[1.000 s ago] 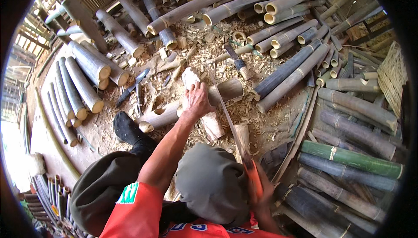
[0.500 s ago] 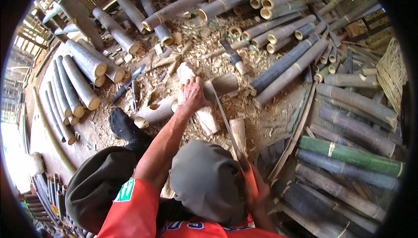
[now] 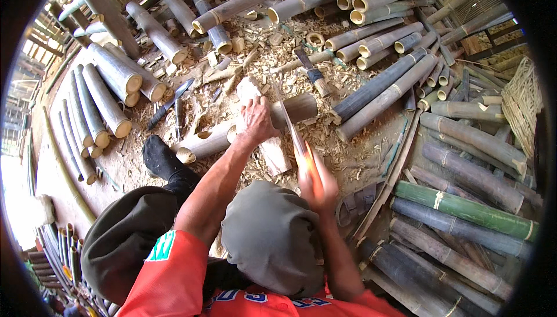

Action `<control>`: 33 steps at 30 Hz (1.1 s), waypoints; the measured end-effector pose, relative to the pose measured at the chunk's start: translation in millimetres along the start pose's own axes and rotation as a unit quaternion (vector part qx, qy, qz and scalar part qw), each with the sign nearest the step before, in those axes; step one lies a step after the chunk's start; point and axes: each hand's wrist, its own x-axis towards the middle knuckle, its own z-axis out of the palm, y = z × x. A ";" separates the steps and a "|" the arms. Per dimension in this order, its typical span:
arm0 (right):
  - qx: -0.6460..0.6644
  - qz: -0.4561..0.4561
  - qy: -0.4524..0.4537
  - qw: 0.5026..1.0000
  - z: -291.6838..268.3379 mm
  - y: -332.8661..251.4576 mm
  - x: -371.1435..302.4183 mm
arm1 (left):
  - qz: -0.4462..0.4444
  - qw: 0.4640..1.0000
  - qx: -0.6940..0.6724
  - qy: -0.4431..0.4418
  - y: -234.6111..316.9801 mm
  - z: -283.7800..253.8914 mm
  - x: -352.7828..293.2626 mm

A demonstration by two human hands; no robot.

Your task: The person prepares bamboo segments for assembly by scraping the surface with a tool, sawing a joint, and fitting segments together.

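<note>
My left hand [image 3: 258, 120] is wrapped over a thick bamboo tube [image 3: 297, 111] and presses it onto a pale wooden block [image 3: 274, 157]. Openings show in the tube's left part. In my right hand [image 3: 323, 186] is the orange handle of a hand saw [image 3: 296, 134], slightly smeared by motion. The saw's long thin blade crosses the tube just right of my left hand. Whether its teeth are inside a cut is too small to make out.
Wood chips [image 3: 232, 99] litter the ground. A long knife [image 3: 171, 103] and a dark-bladed tool [image 3: 313, 73] lie beyond the tube. Bamboo poles [image 3: 377, 93] are stacked behind and to the right, among them a green pole [image 3: 464, 204]. Shorter tubes [image 3: 107, 99] stand at left.
My right hand has pushed the saw forward, away from my body, across the bamboo tube. My left hand keeps its place on the tube.
</note>
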 end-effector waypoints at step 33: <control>0.067 0.134 -0.004 0.989 -70.9 -5.1 -105.6 | 0.010 1.000 0.020 0.003 -0.9 -1.6 6.4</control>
